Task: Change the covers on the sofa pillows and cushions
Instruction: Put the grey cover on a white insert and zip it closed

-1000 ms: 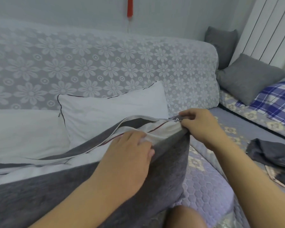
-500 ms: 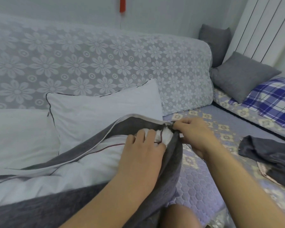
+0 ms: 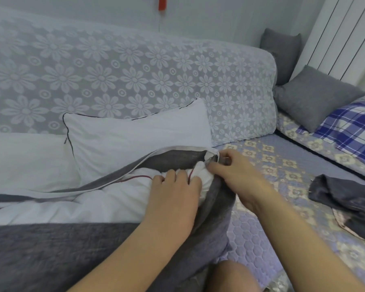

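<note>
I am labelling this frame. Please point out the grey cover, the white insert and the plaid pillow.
grey cover [image 3: 72, 249]: head view, its front panel.
white insert [image 3: 82, 209]: head view, bare part inside the open cover.
plaid pillow [image 3: 354, 131]: head view, its top face.

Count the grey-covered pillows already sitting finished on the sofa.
2. One grey pillow leans in the far right corner beside the blue plaid fabric; another grey pillow stands behind it against the wall. More could lie out of frame.
</note>
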Available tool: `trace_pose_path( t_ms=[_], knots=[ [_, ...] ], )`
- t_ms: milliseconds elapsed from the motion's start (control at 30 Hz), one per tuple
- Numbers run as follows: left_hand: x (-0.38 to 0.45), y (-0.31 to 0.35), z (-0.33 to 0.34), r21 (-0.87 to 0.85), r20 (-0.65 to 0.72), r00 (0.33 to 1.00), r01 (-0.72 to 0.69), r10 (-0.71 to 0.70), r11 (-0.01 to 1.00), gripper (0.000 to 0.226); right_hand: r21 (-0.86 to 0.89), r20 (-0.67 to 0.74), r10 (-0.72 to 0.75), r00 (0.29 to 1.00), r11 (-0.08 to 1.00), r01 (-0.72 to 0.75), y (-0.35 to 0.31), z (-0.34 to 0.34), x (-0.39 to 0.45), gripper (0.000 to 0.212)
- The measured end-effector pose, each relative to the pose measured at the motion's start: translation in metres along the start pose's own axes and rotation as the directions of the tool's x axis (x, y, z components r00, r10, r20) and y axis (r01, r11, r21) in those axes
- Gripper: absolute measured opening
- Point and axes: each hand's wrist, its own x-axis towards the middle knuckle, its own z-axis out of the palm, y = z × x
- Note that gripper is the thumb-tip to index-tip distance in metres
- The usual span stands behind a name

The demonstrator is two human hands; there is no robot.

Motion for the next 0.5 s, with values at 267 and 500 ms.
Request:
trace_pose_path(
  t_ms=[267,500],
  knots=[
    [0.008,-0.032,-0.03,-0.139,0.039,0.995,0.098,-0.094,0.985,0.014,-0.298,-0.126,0.171,0.977,0.933,-0.202,0.079,-0.013,0.012,0.032],
    [-0.006,-0.014,-0.071,-0.182,0.114,0.993,0.054,-0.034,0.982,0.029,-0.359,-0.059,0.488,0.871,0.804,-0.475,0.142,0.0,0.025,0.028]
  ],
)
